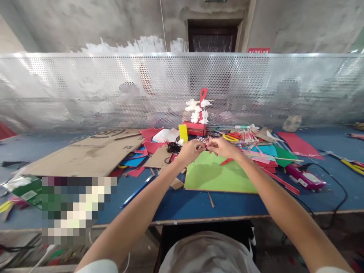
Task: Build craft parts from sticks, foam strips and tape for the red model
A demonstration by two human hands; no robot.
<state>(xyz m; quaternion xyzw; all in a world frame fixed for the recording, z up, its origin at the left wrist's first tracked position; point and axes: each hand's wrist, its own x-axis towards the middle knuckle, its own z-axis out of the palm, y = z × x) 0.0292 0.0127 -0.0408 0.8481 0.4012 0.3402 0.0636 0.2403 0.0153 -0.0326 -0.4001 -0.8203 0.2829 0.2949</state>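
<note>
My left hand and my right hand meet fingertip to fingertip above the far edge of a bright green sheet. Both are closed in a pinch. Whatever lies between the fingers is too small to make out. A red paper scrap rests on the sheet below my right hand. Just behind the hands stands a craft piece with a red cylinder base, white ruffled tufts and a red loop on top. A yellow piece leans beside the base.
A large cardboard sheet covers the table's left side. A blue cutter lies near the front. Yellow-handled scissors, paper scraps and a purple device with a black cord are on the right. A perforated metal screen stands behind.
</note>
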